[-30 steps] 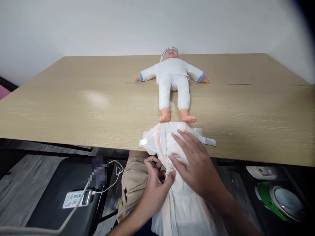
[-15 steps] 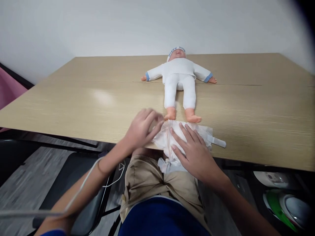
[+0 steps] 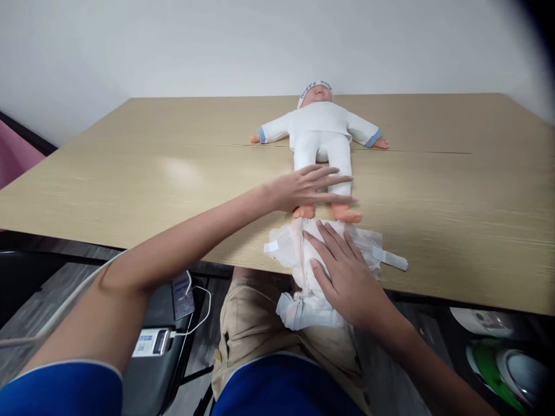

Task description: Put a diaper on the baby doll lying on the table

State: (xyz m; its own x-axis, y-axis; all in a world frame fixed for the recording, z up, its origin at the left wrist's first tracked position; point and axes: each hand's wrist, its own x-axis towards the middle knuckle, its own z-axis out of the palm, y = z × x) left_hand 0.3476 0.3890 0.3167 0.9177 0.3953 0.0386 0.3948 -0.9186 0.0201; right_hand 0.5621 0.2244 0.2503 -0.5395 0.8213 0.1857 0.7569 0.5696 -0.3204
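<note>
Left grip of mine (image 3: 297, 190), fingers spread, over the lower legs of one doll (image 3: 319, 118), contact unclear, right grip of mine (image 3: 349, 280), fingers fanned, laid on one white diaper (image 3: 305, 279), diaper at the doll's feet, doll face-up on bench (image 3: 455, 208)

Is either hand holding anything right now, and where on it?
Nothing is gripped. The right hand lies flat on the tabletop part of the white, crinkled diaper; the left hand, fingers spread, is over the white-clothed doll's lower legs, contact unclear.
</note>
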